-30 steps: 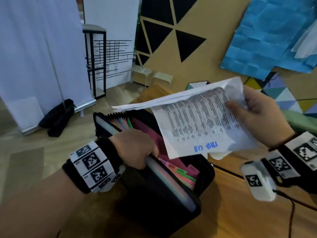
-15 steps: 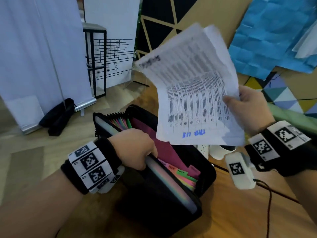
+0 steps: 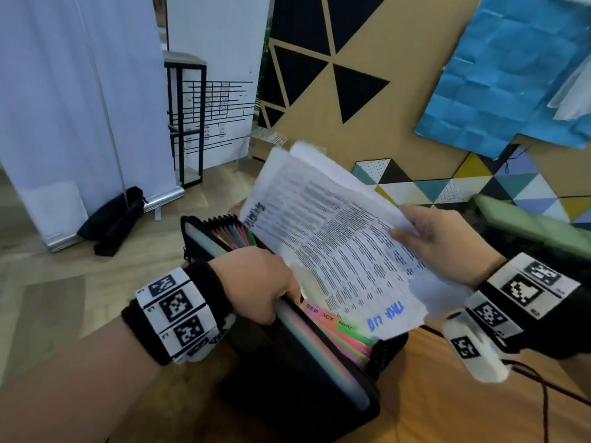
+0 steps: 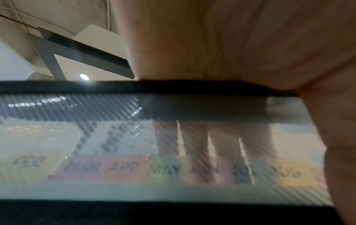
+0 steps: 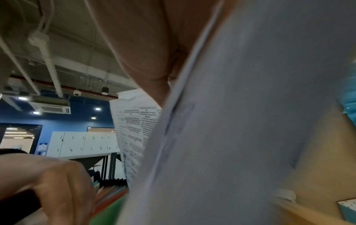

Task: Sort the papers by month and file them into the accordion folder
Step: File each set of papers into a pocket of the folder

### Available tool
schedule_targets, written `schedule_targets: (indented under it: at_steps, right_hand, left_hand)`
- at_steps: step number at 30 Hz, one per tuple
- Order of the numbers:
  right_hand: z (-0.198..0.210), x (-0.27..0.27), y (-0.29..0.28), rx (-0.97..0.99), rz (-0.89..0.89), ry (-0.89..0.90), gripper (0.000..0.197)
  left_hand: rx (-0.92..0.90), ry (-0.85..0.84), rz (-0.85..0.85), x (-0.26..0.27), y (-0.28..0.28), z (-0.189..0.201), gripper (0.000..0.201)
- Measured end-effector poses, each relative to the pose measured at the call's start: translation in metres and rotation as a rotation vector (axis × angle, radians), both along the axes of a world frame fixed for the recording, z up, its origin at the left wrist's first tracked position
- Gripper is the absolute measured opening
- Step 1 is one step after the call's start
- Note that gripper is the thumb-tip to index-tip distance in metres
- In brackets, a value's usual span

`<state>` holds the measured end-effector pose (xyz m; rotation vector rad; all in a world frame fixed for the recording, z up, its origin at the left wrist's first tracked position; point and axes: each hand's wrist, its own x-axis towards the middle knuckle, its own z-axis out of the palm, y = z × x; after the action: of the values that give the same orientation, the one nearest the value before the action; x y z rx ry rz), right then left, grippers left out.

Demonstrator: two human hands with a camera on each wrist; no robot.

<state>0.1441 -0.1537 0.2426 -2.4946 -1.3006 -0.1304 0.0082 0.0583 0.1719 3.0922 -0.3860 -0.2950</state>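
Note:
A black accordion folder (image 3: 323, 394) stands open on the wooden table, its coloured dividers (image 3: 345, 338) tabbed SEP, OCT, NOV. My left hand (image 3: 256, 282) grips the folder's near front wall, fingers curled over its top edge and down inside; through the translucent wall (image 4: 115, 137) the month tabs (image 4: 165, 169) and my fingers (image 4: 194, 141) show. My right hand (image 3: 444, 244) pinches the right edge of a printed paper (image 3: 339, 254) with blue handwriting at its lower corner. The sheet slants down, its lower edge inside the folder's mouth. In the right wrist view the paper (image 5: 240, 121) fills the frame.
The wooden table (image 3: 447, 394) lies under the folder, a dark cable (image 3: 543, 398) trailing across it at right. Behind stand a patterned cardboard wall (image 3: 399, 100) with blue paper (image 3: 511, 75), a white banner (image 3: 80, 107), a black metal stand (image 3: 188, 123) and a dark bag (image 3: 112, 219) on the floor.
My right hand brought the paper from held up high down and to the left, so its lower edge now enters the open folder. The left hand kept its grip on the folder wall.

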Motion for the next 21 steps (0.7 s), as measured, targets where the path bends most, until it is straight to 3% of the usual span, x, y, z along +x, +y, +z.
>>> schedule_targets:
  at_steps: [2, 10, 15, 19, 21]
  right_hand:
    - [0.003, 0.004, -0.003, -0.070, -0.036, 0.027, 0.004]
    - [0.011, 0.002, 0.021, -0.279, -0.061, -0.003, 0.014]
    - [-0.021, -0.018, 0.047, -0.479, 0.027, 0.030, 0.020]
    - [-0.051, -0.025, 0.049, -0.617, 0.057, 0.091, 0.008]
    - [-0.053, -0.028, 0.046, -0.620, 0.072, 0.129, 0.022]
  left_hand:
    - [0.003, 0.019, 0.009, 0.001, -0.001, 0.001, 0.043]
    - [-0.006, 0.018, 0.037, 0.003, 0.000, -0.002, 0.048]
    - [0.001, 0.053, 0.016, 0.003, 0.002, 0.000, 0.047]
    - [0.008, 0.034, -0.019, -0.001, 0.004, 0.000, 0.047]
    - [-0.005, 0.013, -0.027, -0.003, 0.005, -0.001, 0.045]
